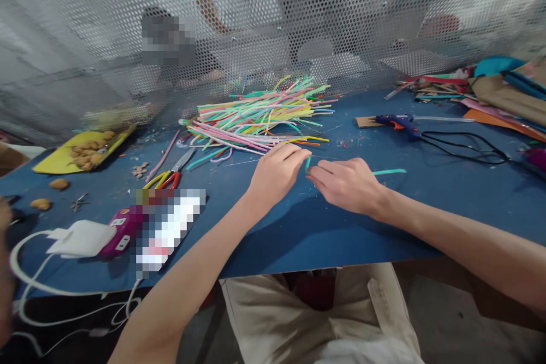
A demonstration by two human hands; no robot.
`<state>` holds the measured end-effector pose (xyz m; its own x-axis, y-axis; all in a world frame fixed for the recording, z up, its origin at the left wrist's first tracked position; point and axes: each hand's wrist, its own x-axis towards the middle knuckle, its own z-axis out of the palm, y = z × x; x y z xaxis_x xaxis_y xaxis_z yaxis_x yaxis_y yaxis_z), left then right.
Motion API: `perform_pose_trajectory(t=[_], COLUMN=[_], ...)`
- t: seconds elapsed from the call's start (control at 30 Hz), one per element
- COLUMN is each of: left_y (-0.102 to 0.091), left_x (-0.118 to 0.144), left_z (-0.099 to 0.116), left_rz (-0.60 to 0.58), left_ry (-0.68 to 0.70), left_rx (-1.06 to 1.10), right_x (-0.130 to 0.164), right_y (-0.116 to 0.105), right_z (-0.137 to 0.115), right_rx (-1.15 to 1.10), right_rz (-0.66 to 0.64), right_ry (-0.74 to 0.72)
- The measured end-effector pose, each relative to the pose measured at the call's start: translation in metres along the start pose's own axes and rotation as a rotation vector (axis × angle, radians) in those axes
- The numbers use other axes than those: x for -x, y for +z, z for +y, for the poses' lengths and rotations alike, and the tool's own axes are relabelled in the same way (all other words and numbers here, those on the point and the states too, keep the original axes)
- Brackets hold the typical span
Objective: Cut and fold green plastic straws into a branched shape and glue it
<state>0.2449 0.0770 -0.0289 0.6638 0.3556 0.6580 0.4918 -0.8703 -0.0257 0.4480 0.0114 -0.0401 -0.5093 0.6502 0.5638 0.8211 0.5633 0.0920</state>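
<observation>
Lap: the person is sitting at the table's near edge, beige trousers [273, 313] showing below it.
Near left corner: a white charger [81, 238] with its cable is lying beside a magenta power strip [123, 226]; the item next to them is blurred out.
Table: a blue tabletop [298, 233] is carrying everything, both forearms reaching over its bare front part.
Left hand: the left hand [275, 173] is curling its fingers and pinching the near tip of a teal pipe cleaner [386, 172], thumb and forefinger closed together on it.
Right hand: the right hand [345, 185] is resting knuckles-up just beside the left, its fingertips meeting the same bent tip, so both hands are gripping the one strand.
Teal pipe cleaner: it is lying across the table under the right hand, its free end sticking out to the right, its bent end sitting between the two hands.
Pliers: red-and-yellow handled pliers [164, 178] are lying left of the left hand, well apart from it.
Pile: a heap of coloured pipe cleaners [260, 114] is lying just behind the hands.
Glue gun: a blue glue gun [398, 122] is lying to the right rear, its black cord trailing rightward.
Yellow sheet: a yellow sheet [55, 162] with tan pieces on it is sitting at the far left.
Backdrop: a perforated metal screen [85, 23] is standing behind the table, another person dimly showing through it.
</observation>
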Motion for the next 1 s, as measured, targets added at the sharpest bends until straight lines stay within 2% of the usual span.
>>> perform_pose_trajectory(t=[0.07,0.17,0.33,0.43,0.57,0.7,0.9,1.0], left_y=[-0.001,-0.001,0.001,0.002,0.000,-0.004,-0.010,-0.009], left_x=[0.000,0.000,-0.001,0.000,-0.001,-0.002,-0.003,-0.002], left_z=[-0.002,0.000,0.006,0.008,0.010,0.015,0.020,0.020], left_rz=[-0.076,-0.099,-0.150,-0.101,0.013,0.049,0.196,0.249], left_ry=[0.066,0.124,0.224,0.240,0.205,0.094,-0.037,-0.115], left_rx=[-0.069,-0.120,-0.113,-0.030,0.126,0.203,0.240,0.283], right_x=[0.000,-0.002,-0.004,-0.004,-0.006,-0.009,-0.009,-0.009], right_y=[-0.009,-0.019,-0.014,-0.007,-0.002,-0.002,-0.003,-0.001], right_z=[0.005,0.021,0.042,0.048,0.058,0.063,0.054,0.046], right_rx=[0.077,0.128,-0.070,-0.182,-0.347,-0.506,-0.666,-0.757], right_rz=[0.047,0.133,0.163,0.157,0.114,0.083,0.035,-0.019], right_ry=[-0.053,-0.054,0.056,0.094,0.122,0.137,0.183,0.148])
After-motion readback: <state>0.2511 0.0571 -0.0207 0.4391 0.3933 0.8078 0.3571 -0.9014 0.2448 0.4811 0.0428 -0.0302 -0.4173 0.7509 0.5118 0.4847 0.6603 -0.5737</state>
